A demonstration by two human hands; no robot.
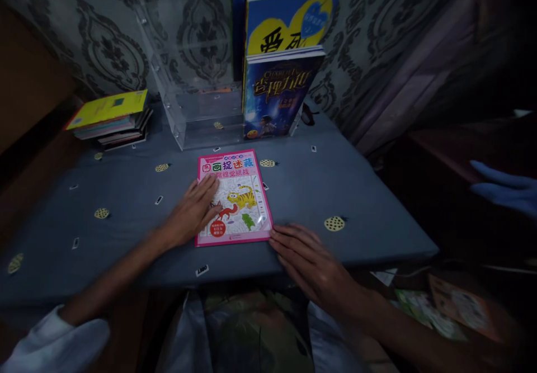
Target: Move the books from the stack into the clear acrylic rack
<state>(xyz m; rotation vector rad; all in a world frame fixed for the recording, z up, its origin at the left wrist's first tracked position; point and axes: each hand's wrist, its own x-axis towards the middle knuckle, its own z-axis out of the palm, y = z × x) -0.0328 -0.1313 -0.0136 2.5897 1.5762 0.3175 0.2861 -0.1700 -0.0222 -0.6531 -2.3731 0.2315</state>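
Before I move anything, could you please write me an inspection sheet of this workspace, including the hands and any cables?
Surface: table covered with patterned grey-blue cloth.
Things in hand: pink book, lying flat, picture side up.
Clutter: stack of books at the left; clear rack with upright books; printed items low at the right, blurred.
Hands: left hand on the book's left side; right hand at its lower right corner.
Cables: thin pale line beside the table, perhaps a cord.
Surroundings: patterned wallpaper behind; blue hand-shaped thing at the right edge, unclear what.
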